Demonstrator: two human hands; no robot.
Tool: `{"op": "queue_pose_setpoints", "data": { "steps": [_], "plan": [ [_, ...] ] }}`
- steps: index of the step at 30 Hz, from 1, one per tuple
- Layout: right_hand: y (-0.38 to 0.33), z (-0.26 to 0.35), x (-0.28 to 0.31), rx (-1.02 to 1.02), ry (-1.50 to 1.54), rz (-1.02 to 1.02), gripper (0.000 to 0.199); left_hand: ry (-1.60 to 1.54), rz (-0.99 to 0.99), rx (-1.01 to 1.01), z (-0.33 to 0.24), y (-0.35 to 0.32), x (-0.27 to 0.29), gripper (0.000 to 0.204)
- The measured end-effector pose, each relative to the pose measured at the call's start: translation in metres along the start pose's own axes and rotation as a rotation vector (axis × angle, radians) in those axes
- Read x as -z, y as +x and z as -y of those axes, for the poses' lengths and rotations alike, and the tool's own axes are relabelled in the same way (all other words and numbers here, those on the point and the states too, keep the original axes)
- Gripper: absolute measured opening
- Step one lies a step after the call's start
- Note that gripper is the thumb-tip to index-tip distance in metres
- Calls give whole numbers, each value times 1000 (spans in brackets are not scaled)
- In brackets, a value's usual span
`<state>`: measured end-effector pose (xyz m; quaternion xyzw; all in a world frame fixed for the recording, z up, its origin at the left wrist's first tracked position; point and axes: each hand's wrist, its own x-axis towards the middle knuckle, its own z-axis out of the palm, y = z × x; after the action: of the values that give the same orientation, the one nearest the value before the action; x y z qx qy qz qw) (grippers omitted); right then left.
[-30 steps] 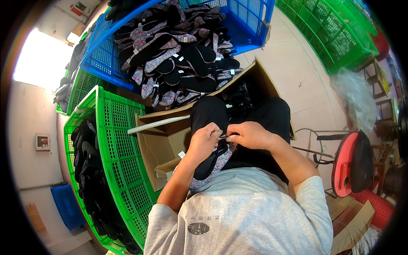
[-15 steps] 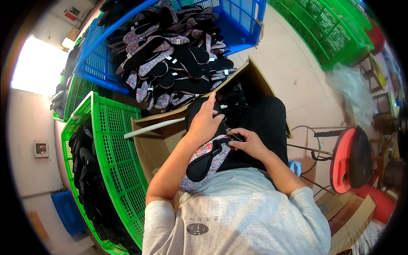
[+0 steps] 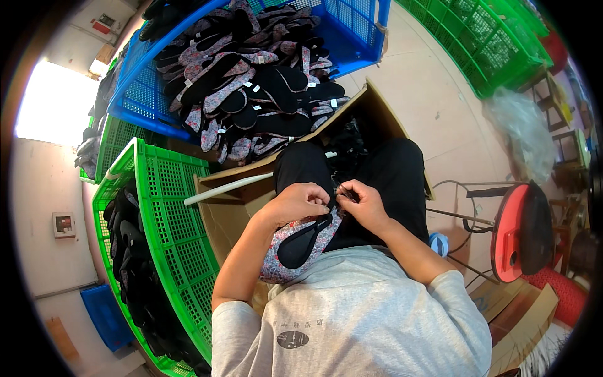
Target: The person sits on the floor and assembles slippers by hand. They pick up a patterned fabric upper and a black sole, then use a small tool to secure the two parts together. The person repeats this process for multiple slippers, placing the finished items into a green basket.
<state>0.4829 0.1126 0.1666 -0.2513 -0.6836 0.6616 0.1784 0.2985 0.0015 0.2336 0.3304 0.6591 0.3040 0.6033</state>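
We've got the floral shoe upper on our lap, left hand curled closed on its top edge, right hand pinching beside it. We'd keep the grip tight and work close.

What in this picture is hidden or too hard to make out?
- Head view: whatever the right hand pinches at the floral shoe is too small to identify.
- The left hand covers the shoe's toe end.
- The person's legs hide most of the cardboard box.
- The picture's edge cuts off the green crate and the blue crate.
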Motion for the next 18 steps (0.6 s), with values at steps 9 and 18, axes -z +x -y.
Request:
{"op": "queue_pose_setpoints", "data": {
  "steps": [9, 18],
  "plan": [
    [2, 3, -7, -3, 111, 17, 16, 61, 62, 59, -1, 7, -3, 16],
    [-21, 14, 33, -240, 388, 198, 30, -247, 45, 84, 11, 10, -6, 8]
  ]
}}
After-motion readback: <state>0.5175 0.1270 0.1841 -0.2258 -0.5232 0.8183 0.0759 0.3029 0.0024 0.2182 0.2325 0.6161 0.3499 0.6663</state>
